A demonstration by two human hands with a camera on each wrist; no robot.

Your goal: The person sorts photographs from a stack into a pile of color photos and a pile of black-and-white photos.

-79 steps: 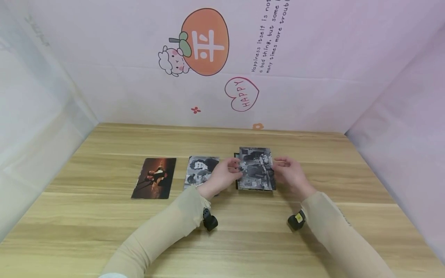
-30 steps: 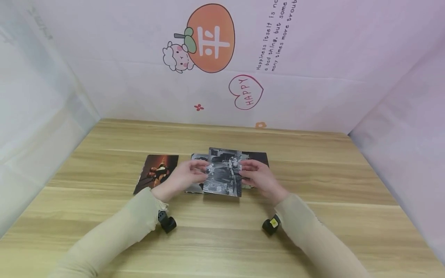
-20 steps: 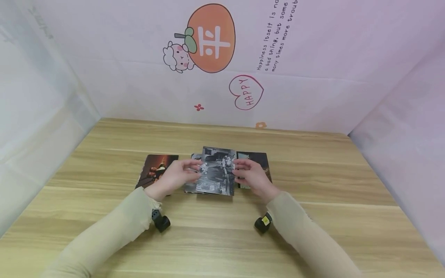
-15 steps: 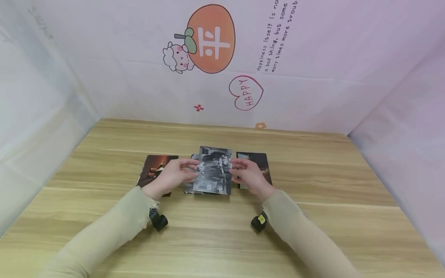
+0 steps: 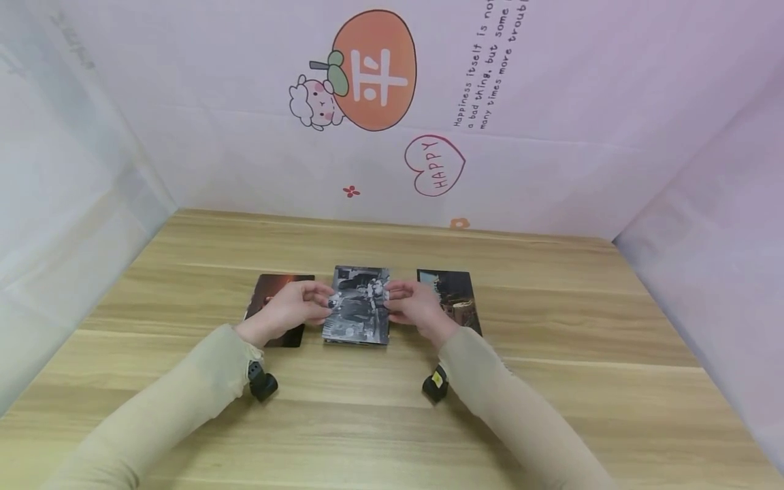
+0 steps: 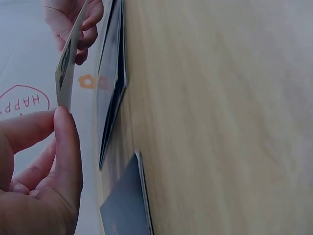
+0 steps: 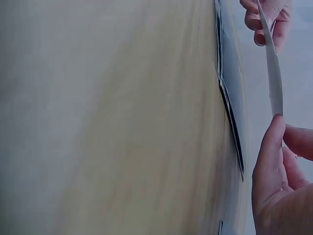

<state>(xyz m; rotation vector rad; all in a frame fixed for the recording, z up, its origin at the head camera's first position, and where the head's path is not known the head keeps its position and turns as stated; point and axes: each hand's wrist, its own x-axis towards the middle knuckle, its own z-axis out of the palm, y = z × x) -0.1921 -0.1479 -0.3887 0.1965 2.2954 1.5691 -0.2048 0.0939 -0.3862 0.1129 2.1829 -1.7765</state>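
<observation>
In the head view, a black-and-white photo [image 5: 358,306] is held by its two side edges. My left hand [image 5: 297,306] pinches the left edge and my right hand [image 5: 416,306] the right one. Both wrist views show this photo [image 6: 67,73] raised above the tabletop, thumb and fingers on each edge. Right below it, other photo cards [image 6: 112,88] lie on the table, almost wholly covered in the head view. A dark orange-brown photo [image 5: 289,337] lies to the left, partly behind my left hand. To the right lies a dark photo [image 5: 458,289], partly hidden by my right hand.
A light wood table [image 5: 355,422] carries the cards in a row. Behind it stands a white backdrop [image 5: 245,170] with printed cartoons and lettering; pale side walls bound the left and right. A small black camera [image 5: 263,386] sits on each wrist.
Both hands have carried the black-and-white photo leftward from above the right-hand card to above the middle one. The right-hand card is now uncovered beside my right hand.
</observation>
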